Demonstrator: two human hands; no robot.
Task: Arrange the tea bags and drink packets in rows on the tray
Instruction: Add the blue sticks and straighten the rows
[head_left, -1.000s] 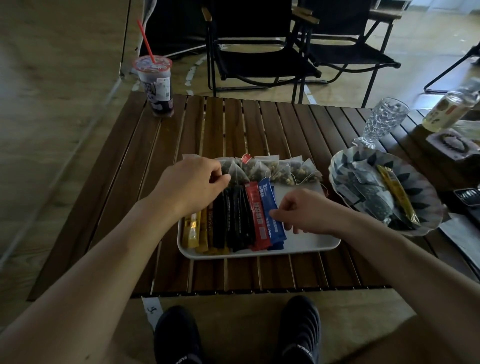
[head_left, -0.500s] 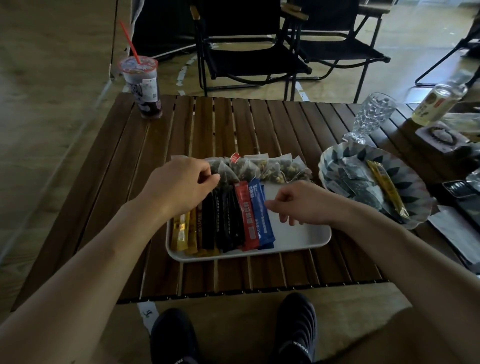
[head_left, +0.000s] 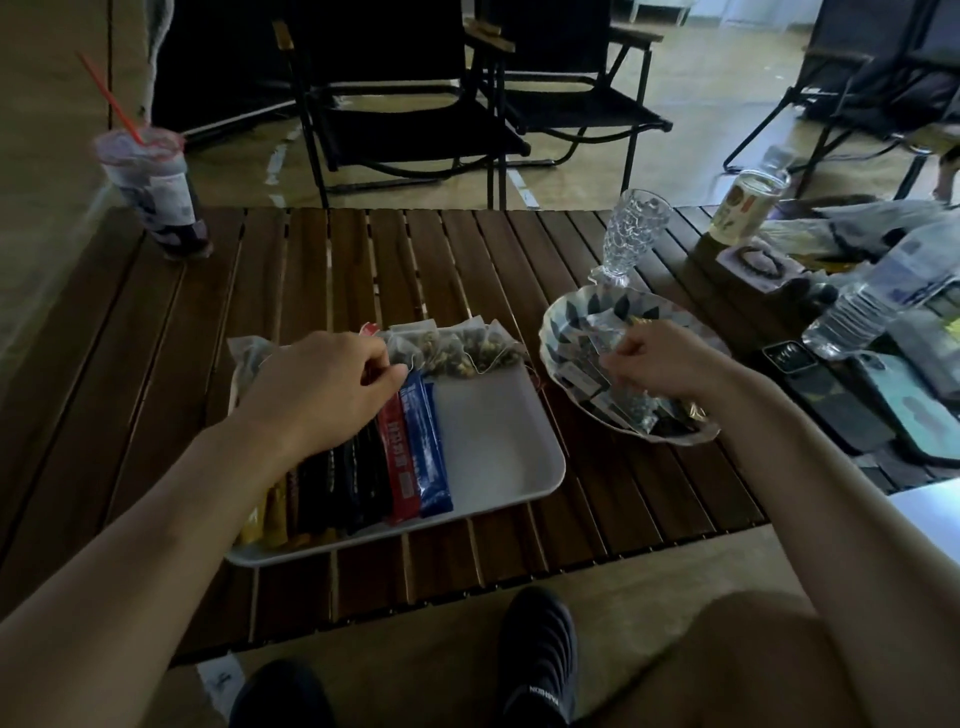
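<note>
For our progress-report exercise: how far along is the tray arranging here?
Done: on the tray, a row of stick packets and a row of tea bags. In hand: left hand rests on them; right hand reaches into the bowl. Left: its sachets; tray's right side bare.

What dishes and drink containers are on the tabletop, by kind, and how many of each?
White tray: 1
Leaf-patterned plate: 1
Lidded cup with red straw: 1
Cut-glass goblet: 1
Bottles: 2, a labelled one and a clear plastic one
Total: 6
</note>
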